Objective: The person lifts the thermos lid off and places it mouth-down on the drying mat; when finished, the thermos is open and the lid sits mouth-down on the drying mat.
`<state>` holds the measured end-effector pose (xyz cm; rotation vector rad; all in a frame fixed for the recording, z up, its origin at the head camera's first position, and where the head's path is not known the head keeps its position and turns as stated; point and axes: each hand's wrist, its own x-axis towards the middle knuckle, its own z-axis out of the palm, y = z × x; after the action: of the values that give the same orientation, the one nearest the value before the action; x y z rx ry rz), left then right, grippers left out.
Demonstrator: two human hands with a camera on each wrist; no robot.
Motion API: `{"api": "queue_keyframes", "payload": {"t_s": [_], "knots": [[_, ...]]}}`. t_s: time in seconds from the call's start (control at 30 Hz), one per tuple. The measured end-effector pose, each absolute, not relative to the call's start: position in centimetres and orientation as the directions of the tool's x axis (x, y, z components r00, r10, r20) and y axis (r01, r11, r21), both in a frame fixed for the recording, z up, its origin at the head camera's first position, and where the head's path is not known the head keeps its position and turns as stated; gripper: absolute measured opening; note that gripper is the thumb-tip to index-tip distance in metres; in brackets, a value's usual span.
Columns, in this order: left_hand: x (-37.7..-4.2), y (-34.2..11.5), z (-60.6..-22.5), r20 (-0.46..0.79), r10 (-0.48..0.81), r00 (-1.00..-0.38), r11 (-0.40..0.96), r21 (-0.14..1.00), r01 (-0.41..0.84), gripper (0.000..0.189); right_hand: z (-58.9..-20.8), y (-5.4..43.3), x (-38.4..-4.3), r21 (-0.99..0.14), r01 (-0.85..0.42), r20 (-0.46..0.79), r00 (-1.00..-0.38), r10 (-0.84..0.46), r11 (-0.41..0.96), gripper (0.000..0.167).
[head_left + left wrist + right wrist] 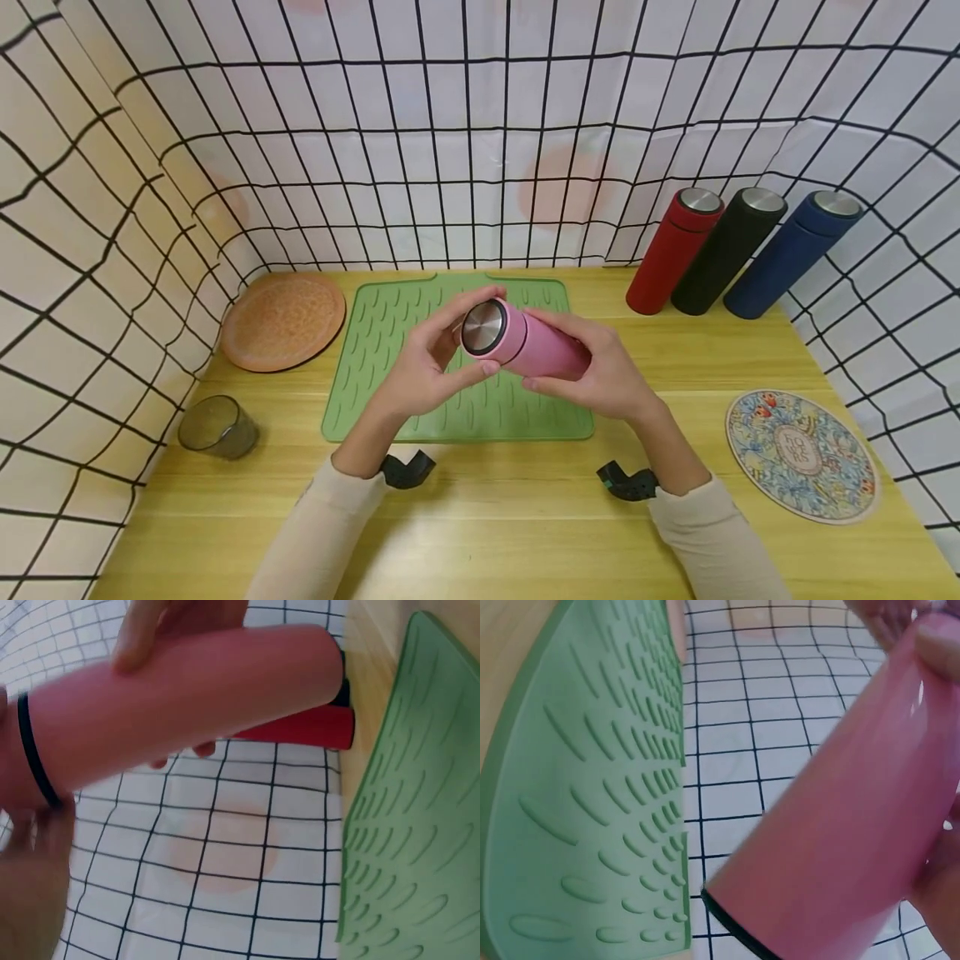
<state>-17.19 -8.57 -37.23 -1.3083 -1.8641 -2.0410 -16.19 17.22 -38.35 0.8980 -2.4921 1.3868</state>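
A pink thermos bottle with a steel-topped lid is held tilted above the green mat, its lid end toward the left. The left hand grips the lid end, thumb below and fingers over the top. Around the body of the bottle curls the right hand. In the left wrist view a dark ring marks the seam between the lid and the pink body. The right wrist view shows the bottle's dark-edged base low in the frame.
Red, black and blue bottles stand at the back right. A round patterned mat lies at the right. On the left are a round orange-brown plate or mat and a tinted glass. Grid-patterned cloth walls surround the table.
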Motion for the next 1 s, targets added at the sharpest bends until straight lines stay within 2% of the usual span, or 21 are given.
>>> {"api": "queue_keyframes", "payload": {"t_s": [0.13, 0.2, 0.27, 0.4, 0.47, 0.57, 0.7, 0.8, 0.87, 1.0], "knots": [[-17.18, -8.48, -37.55, 0.562, 0.346, -0.751, -0.145, 0.823, 0.55, 0.075, -38.52, 16.63, -16.11, -0.655, -0.599, 0.448, -0.799, -0.402, 0.461, 0.08], [-17.2, -8.5, -37.67, 0.551, 0.327, -0.768, -0.123, 0.831, 0.543, 0.078, -38.56, 16.43, -16.08, -0.638, -0.603, 0.458, -0.797, -0.394, 0.478, 0.08], [-17.2, -8.56, -37.62, 0.566, 0.365, -0.739, -0.138, 0.818, 0.558, 0.081, -38.56, 16.37, -16.01, -0.657, -0.588, 0.446, -0.808, -0.385, 0.472, 0.081], [-17.21, -8.8, -37.21, 0.626, 0.463, -0.628, -0.249, 0.772, 0.585, 0.076, -38.43, 16.47, -15.77, -0.715, -0.538, 0.4, -0.839, -0.37, 0.446, 0.081], [-17.25, -8.99, -37.0, 0.638, 0.476, -0.605, -0.291, 0.764, 0.576, 0.072, -38.31, 16.51, -15.69, -0.729, -0.523, 0.384, -0.846, -0.369, 0.441, 0.081], [-17.32, -9.27, -36.85, 0.62, 0.458, -0.637, -0.279, 0.781, 0.559, 0.067, -38.14, 16.59, -15.63, -0.721, -0.527, 0.382, -0.844, -0.376, 0.45, 0.082], [-17.4, -9.32, -36.94, 0.565, 0.412, -0.715, -0.164, 0.818, 0.551, 0.067, -37.97, 16.68, -15.59, -0.69, -0.549, 0.401, -0.832, -0.383, 0.472, 0.082], [-17.41, -9.22, -37.09, 0.545, 0.393, -0.741, -0.099, 0.826, 0.555, 0.069, -37.92, 16.69, -15.58, -0.676, -0.561, 0.41, -0.825, -0.389, 0.478, 0.082], [-17.41, -9.18, -37.11, 0.559, 0.414, -0.718, -0.117, 0.815, 0.567, 0.073, -37.94, 16.72, -15.58, -0.679, -0.564, 0.411, -0.823, -0.393, 0.471, 0.082], [-17.3, -9.16, -36.87, 0.615, 0.488, -0.619, -0.234, 0.776, 0.586, 0.077, -38.03, 16.91, -15.64, -0.709, -0.552, 0.4, -0.828, -0.394, 0.44, 0.082]]}}
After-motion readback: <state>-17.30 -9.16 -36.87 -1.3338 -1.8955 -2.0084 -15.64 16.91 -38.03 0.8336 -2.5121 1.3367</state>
